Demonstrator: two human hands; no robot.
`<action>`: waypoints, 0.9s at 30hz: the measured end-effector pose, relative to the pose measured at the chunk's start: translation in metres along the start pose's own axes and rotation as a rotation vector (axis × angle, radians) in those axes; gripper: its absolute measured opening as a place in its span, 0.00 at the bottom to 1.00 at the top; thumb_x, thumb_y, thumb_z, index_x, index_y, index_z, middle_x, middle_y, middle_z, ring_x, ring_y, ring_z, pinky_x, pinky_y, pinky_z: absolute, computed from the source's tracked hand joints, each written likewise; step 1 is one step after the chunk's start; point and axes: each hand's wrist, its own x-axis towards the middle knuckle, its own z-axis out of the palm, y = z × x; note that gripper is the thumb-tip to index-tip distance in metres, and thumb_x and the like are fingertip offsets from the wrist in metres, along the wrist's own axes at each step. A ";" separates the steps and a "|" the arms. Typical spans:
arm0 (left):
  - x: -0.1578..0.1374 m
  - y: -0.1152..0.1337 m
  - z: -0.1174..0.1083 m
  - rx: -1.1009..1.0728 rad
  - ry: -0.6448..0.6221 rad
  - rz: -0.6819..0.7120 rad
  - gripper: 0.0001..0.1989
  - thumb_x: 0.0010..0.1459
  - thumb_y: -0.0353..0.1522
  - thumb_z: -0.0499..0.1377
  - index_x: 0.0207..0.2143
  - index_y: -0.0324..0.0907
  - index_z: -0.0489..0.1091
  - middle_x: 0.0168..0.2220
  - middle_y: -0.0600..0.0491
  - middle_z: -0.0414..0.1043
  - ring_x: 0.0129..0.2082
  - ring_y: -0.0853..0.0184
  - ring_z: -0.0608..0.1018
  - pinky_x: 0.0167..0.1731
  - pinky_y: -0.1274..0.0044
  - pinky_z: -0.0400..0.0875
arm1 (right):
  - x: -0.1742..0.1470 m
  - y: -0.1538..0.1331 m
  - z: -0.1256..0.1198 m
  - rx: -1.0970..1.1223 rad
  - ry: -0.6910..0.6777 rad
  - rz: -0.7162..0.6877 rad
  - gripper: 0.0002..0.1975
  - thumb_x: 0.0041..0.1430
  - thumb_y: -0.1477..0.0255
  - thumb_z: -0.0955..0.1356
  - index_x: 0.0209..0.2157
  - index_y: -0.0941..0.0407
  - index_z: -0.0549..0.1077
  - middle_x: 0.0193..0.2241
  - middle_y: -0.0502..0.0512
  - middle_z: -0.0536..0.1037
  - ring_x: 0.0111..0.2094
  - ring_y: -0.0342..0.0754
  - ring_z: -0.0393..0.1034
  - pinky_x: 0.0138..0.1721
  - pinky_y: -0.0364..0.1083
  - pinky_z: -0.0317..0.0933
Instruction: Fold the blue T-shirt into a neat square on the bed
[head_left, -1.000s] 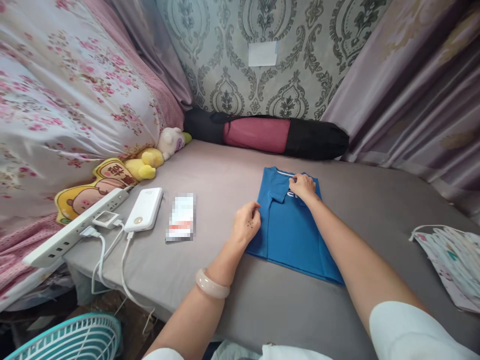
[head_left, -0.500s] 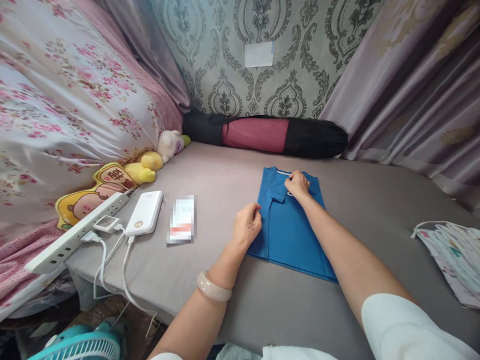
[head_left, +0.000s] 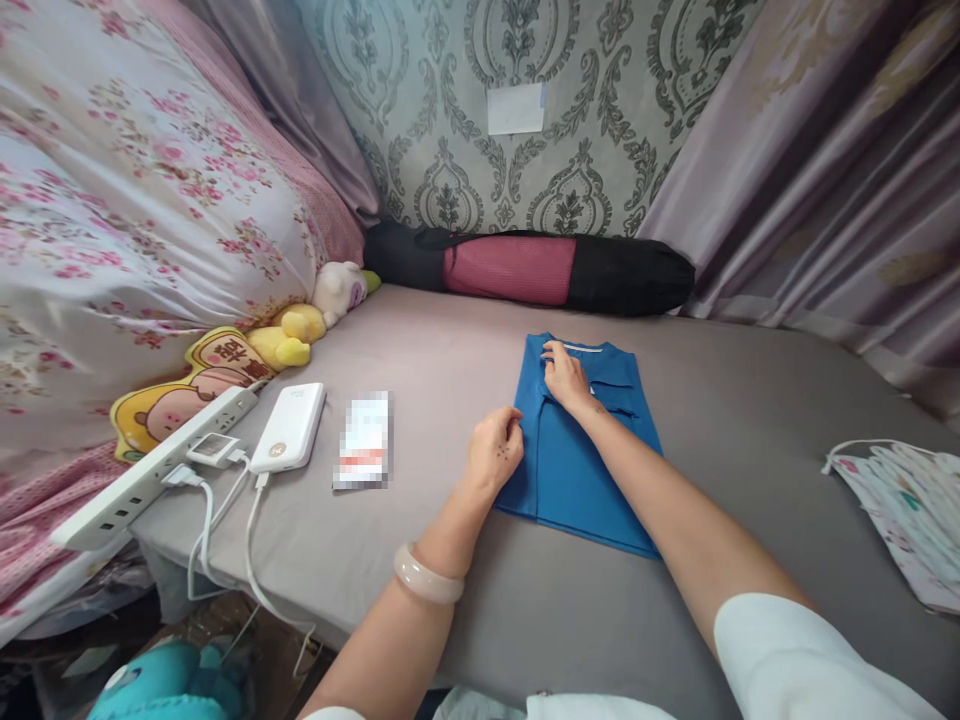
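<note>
A blue short-sleeved shirt (head_left: 589, 490) lies folded face down to a narrow panel on the grey bed sheet, its neckline away from me. Both sides are turned inward, and a sleeve lies across the upper right part. My left hand (head_left: 495, 450) is at the shirt's left edge, its fingers curled in against the cloth. On the upper left part of the shirt rests my right hand (head_left: 568, 378), palm down, with its fingers bent and slightly apart. It covers part of the fold beneath it.
A long black and pink bag (head_left: 510, 268) lies along the wall. To the left are a phone (head_left: 364, 440), a white power bank (head_left: 289, 428), a power strip (head_left: 161, 465) and plush toys (head_left: 289, 335). A stack of masks (head_left: 907, 510) sits at right. A turquoise fan (head_left: 169, 685) stands below the bed edge.
My right hand has moved left across the shirt, from the upper right to the upper left, uncovering the right-hand sleeve fold. My left hand has stayed put. The fan has turned.
</note>
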 end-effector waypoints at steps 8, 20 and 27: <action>-0.001 -0.003 0.003 -0.005 0.014 0.034 0.12 0.58 0.25 0.51 0.38 0.42 0.74 0.34 0.52 0.77 0.29 0.70 0.75 0.36 0.78 0.69 | -0.002 -0.016 0.007 -0.203 -0.033 -0.066 0.16 0.61 0.73 0.59 0.47 0.57 0.71 0.45 0.58 0.77 0.47 0.53 0.70 0.51 0.49 0.59; -0.002 0.000 0.002 0.013 -0.005 0.073 0.12 0.58 0.24 0.51 0.38 0.42 0.73 0.33 0.52 0.77 0.29 0.69 0.75 0.35 0.78 0.68 | 0.030 -0.020 0.030 -0.423 -0.290 0.085 0.33 0.69 0.60 0.49 0.65 0.70 0.51 0.66 0.66 0.47 0.67 0.56 0.36 0.64 0.54 0.31; -0.003 0.000 0.003 0.035 -0.016 0.096 0.12 0.59 0.25 0.51 0.38 0.42 0.73 0.32 0.52 0.76 0.28 0.70 0.74 0.33 0.79 0.67 | 0.028 -0.020 0.039 -0.427 -0.298 0.109 0.34 0.68 0.59 0.50 0.65 0.70 0.49 0.66 0.65 0.46 0.67 0.55 0.36 0.64 0.52 0.31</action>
